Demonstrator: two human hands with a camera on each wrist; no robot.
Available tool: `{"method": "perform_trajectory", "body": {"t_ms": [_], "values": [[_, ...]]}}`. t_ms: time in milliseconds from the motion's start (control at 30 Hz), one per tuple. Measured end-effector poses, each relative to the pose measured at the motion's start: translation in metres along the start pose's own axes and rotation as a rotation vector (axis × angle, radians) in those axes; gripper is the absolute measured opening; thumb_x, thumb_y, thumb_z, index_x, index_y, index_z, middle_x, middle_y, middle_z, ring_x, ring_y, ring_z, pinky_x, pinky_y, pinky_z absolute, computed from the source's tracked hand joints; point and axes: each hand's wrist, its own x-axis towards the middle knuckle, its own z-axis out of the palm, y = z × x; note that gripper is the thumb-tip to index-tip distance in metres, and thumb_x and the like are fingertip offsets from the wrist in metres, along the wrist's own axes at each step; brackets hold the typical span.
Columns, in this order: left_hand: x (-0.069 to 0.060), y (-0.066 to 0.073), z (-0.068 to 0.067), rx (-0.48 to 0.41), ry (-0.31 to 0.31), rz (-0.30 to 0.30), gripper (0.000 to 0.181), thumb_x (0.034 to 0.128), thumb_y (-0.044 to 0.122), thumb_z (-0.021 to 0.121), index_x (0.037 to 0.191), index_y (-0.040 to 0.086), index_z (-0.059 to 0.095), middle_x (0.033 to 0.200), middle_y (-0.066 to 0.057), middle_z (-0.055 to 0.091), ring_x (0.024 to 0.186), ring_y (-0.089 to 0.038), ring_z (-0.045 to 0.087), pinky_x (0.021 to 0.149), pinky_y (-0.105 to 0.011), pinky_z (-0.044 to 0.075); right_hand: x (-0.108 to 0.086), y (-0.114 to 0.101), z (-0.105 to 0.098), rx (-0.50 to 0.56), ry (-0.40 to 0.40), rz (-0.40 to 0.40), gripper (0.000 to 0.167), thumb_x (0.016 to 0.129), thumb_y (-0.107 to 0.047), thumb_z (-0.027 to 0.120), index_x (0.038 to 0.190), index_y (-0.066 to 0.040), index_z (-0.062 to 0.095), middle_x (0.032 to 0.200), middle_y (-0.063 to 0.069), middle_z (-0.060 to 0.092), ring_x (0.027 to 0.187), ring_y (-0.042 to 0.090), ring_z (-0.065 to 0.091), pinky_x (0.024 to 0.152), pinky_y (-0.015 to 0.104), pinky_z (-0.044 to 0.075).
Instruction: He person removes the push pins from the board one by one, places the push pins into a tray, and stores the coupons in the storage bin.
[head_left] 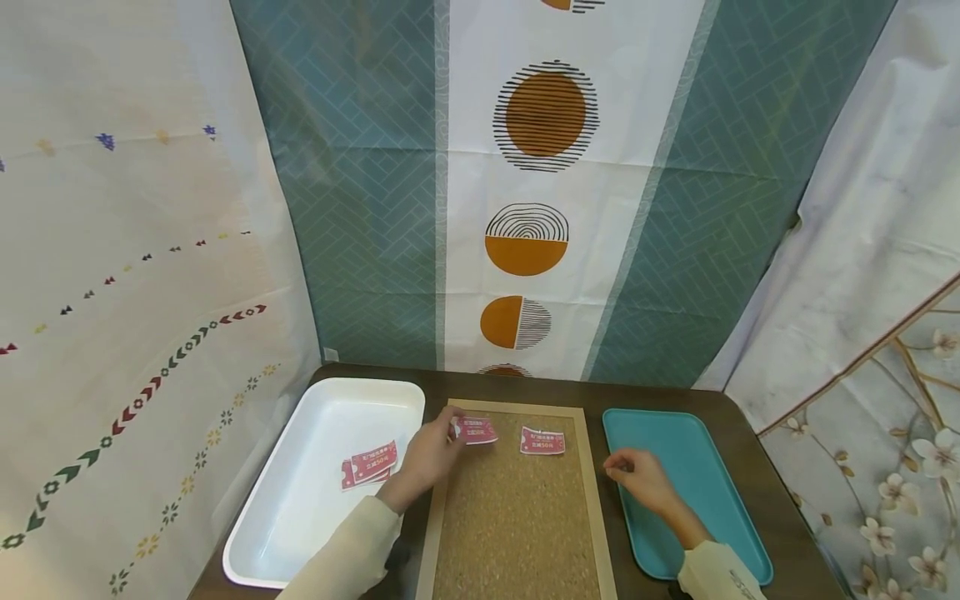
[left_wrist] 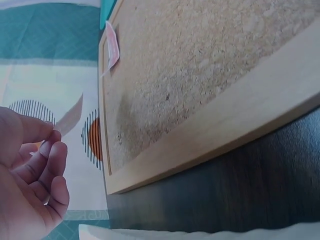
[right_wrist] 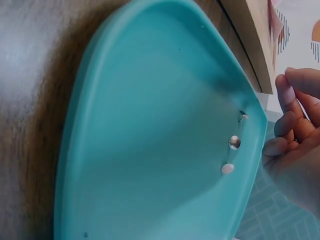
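Observation:
My left hand (head_left: 435,447) pinches a small red-and-white paper coupon (head_left: 475,430) by its left edge over the top left of a cork board (head_left: 517,517). In the left wrist view this coupon (left_wrist: 71,116) stands out thinly beyond the fingertips. A second coupon (head_left: 542,442) is on the cork at the upper right, and one side of it lifts away from the surface. Between the board and the teal tray hovers my right hand (head_left: 642,477), thumb and index tips together. Whether something tiny sits between those tips is hidden.
More coupons (head_left: 371,463) overlap in the white tray (head_left: 300,500) at left. Several metal thumbtacks (right_wrist: 234,142) lie near one end of the teal tray (right_wrist: 150,125). The board's wooden frame (head_left: 592,500) is raised above the dark table (head_left: 780,500). Curtains hang behind.

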Motion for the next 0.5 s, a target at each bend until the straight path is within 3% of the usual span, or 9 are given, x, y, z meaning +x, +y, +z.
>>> {"method": "perform_trajectory", "body": {"t_ms": [500], "values": [[-0.005,-0.011,-0.011,-0.022,0.036,-0.06,0.046,0.0985,0.015,0.074,0.141,0.009,0.057,0.085,0.0,0.062,0.061,-0.01,0.054,0.049,-0.025,0.044,-0.005,0.01,-0.003,-0.02,-0.009,0.035,0.007,0.091,-0.008,0.08,0.096,-0.003,0.077,0.088,-0.003,0.074,0.08,0.006,0.059,0.073,0.029,0.049]]}}
